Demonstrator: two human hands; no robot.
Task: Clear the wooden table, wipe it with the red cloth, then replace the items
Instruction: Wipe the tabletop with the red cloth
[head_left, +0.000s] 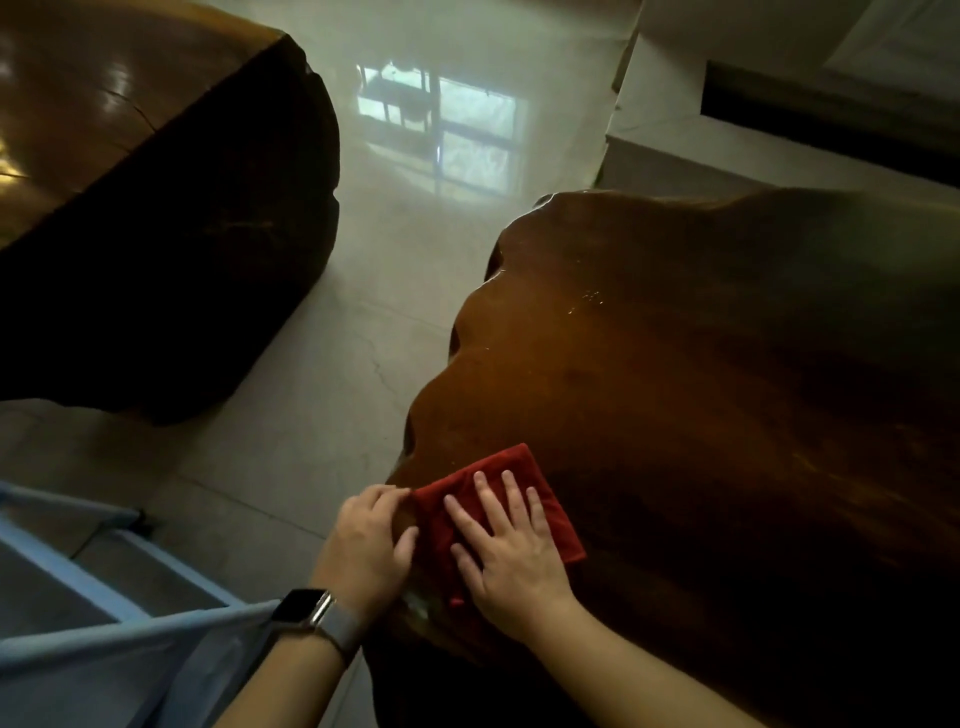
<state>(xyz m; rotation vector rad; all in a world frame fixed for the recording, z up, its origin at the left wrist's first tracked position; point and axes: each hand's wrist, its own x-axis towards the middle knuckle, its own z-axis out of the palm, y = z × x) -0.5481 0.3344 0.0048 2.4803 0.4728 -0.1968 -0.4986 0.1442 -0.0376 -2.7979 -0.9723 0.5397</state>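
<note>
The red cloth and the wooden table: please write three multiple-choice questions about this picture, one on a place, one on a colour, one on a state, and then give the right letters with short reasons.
1. Where does the red cloth lie on the wooden table?
A. near the table's edge closest to the person
B. in the far middle of the top
C. on the floor

2. What colour is the band of the watch on the left wrist?
A. red
B. grey
C. green

3. How does the right hand meet the cloth?
A. it hovers well above
B. it lies flat on it, fingers spread
C. it holds it crumpled in a fist

Answers: 1 A, the cloth sits at the near edge; 2 B, the strap looks grey; 3 B, the palm presses down while the left hand touches the cloth's side at the edge.
</note>
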